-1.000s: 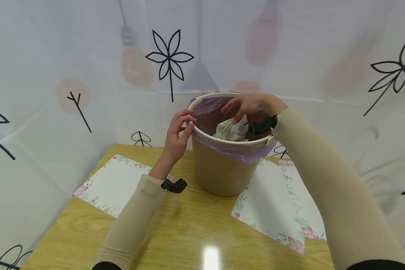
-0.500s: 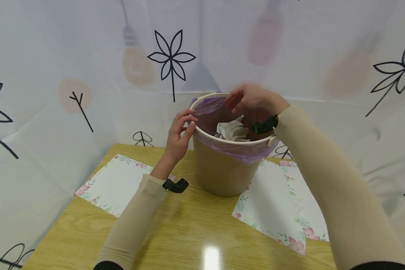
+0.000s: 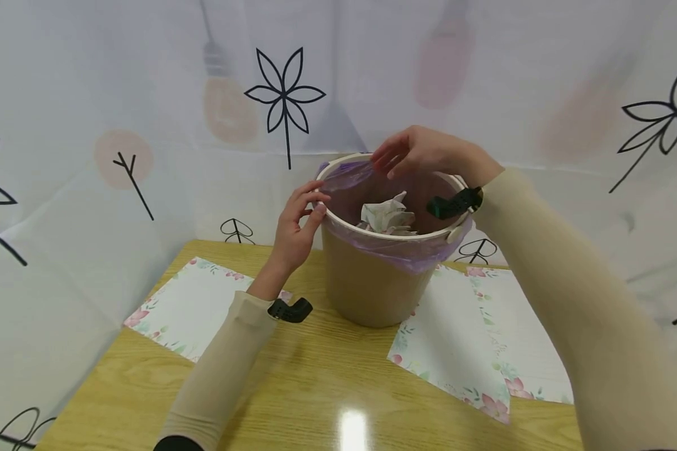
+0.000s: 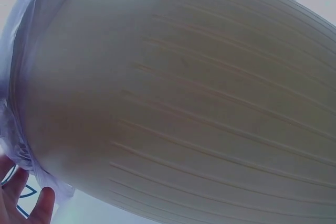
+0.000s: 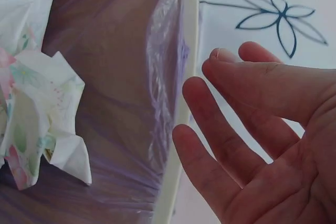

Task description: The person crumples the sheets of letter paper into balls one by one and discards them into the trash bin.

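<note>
A tan trash can (image 3: 372, 282) with a purple liner bag (image 3: 423, 257) folded over its rim stands upright on the table. My left hand (image 3: 296, 232) rests on the left side of the rim, fingertips just over the edge, thumb beside them. In the left wrist view, its thumb (image 4: 43, 205) shows beside the gathered liner. Above the back of the rim hovers my right hand (image 3: 420, 153), fingers relaxed and apart, holding nothing. Below it, inside the can, lies crumpled floral paper (image 3: 386, 215); the right wrist view shows this paper (image 5: 50, 114) with pink and green print.
One flat sheet of flower-bordered paper (image 3: 203, 307) lies left of the can. Two overlapping sheets (image 3: 451, 344) lie on the right, partly behind the right sleeve. The wooden table (image 3: 293, 394) ends against a patterned cloth backdrop (image 3: 163, 81).
My right hand has let go of the crumpled paper inside the can and risen up and back to the rim. My left hand has stayed at the rim.
</note>
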